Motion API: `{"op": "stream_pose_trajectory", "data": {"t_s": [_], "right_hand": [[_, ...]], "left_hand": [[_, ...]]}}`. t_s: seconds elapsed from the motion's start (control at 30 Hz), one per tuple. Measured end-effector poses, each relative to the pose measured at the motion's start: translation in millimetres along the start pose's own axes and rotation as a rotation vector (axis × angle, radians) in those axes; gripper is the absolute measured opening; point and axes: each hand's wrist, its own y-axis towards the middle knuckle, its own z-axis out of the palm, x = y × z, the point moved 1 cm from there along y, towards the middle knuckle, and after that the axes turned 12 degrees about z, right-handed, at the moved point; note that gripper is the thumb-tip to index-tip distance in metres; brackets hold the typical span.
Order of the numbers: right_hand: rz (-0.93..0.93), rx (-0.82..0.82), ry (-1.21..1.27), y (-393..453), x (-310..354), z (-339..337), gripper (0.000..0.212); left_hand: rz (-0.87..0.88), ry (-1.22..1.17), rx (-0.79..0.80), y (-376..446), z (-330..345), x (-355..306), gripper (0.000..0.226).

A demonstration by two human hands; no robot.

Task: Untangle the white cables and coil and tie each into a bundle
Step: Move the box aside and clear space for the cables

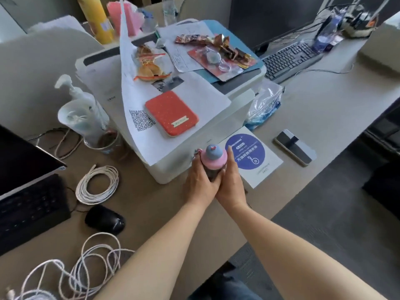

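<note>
Both hands clasp a small bottle with a pink cap (pixel 213 158) at the printer's (pixel 173 165) front edge.
Left hand (pixel 200 180) and right hand (pixel 231 182) wrap the bottle body, fingers curled. Coiled white cable (pixel 97 185) lies near the mouse (pixel 105 219); tangled white cables (pixel 71 271) sprawl at the desk's near edge.
</note>
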Motion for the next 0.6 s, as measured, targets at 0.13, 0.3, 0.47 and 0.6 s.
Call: {"op": "stream_pose_trajectory", "data": {"t_s": [0.13, 0.3, 0.47, 0.6], "right_hand": [[-0.027, 0.063, 0.003, 22.1, -1.3, -4.9, 0.092], [-0.044, 0.102, 0.009, 36.8, -7.1, -9.7, 0.082], [-0.065, 0.12, -0.003, 38.7, -8.2, -12.2, 0.086], [-0.042, 0.104, 0.034, 32.3, -16.1, -8.4, 0.081]], "left_hand": [[-0.036, -0.045, -0.101, 13.0, 17.4, 2.7, 0.094], [-0.032, -0.05, -0.09, 16.6, 29.0, 4.9, 0.086], [-0.012, -0.049, -0.09, 18.3, 34.3, 7.8, 0.085], [-0.054, -0.119, -0.062, 8.4, 33.1, 4.4, 0.081]]}}
